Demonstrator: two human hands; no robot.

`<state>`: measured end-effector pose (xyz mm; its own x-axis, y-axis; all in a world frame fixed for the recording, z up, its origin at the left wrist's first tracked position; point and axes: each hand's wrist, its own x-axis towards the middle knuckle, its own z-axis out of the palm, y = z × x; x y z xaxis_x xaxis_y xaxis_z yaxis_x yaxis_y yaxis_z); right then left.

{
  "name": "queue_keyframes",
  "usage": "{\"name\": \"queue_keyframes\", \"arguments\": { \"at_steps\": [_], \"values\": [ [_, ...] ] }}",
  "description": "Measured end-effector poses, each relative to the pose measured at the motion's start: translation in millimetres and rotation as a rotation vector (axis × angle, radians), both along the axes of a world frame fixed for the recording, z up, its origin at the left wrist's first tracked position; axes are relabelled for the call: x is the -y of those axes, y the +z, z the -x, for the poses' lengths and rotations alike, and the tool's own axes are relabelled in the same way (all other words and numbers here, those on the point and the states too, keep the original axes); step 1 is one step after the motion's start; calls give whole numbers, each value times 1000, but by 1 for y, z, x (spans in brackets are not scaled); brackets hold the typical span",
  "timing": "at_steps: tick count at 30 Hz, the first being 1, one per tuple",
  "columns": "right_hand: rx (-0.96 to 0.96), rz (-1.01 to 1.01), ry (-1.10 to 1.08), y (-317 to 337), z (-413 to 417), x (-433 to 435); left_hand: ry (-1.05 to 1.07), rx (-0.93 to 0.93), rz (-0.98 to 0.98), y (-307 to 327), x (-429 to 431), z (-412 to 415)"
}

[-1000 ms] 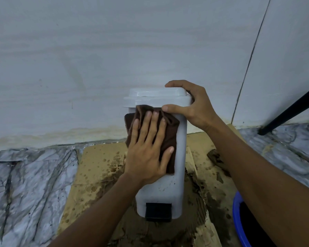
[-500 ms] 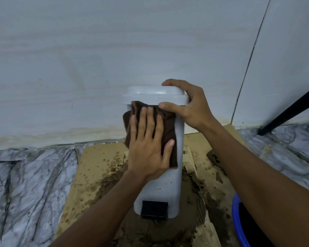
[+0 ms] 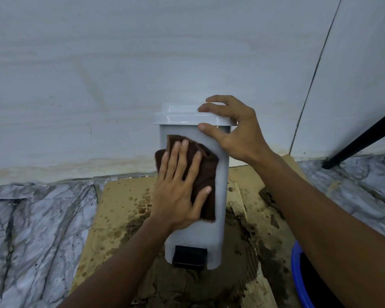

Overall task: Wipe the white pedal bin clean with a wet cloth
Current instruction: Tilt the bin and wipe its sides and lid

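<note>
Cloth (image 3: 206, 174) under flat open left hand (image 3: 178, 196) on bin (image 3: 220, 196); right hand's (image 3: 236, 132) grip around lid (image 3: 187, 118).

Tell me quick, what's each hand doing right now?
Left hand: open, flat, pressing the brown cloth against the bin.
Right hand: closed on the bin's lid.

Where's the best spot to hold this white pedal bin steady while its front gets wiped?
Grip the lid rim from above on the right, as the right hand does. The lid overhangs the pedal bin, giving a ledge for fingers and thumb, and leaves the front free for the left hand and brown cloth.
</note>
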<state>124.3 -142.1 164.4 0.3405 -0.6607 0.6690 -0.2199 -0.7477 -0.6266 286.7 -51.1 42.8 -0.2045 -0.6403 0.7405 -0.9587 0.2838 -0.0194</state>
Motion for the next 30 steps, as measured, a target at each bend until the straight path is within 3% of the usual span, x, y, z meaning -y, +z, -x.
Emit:
{"name": "queue_keyframes", "arguments": {
  "at_steps": [4,10,15,19,27,30],
  "values": [
    [4,28,-43,-2,5,1,45,11,-8,10,9,33],
    [-15,43,-26,-4,8,0,-100,200,-68,-18,-10,30],
    [44,-27,-7,-4,2,-3,-15,12,-31,-15,-12,-13],
    [62,-31,-18,-7,-3,-4,64,-140,-32,3,1,5],
    [62,-41,-49,-6,11,8,-161,222,-131,-25,-14,27],
    [73,-77,-33,-4,10,8,-180,224,-128,-32,-21,3]
  ]
}}
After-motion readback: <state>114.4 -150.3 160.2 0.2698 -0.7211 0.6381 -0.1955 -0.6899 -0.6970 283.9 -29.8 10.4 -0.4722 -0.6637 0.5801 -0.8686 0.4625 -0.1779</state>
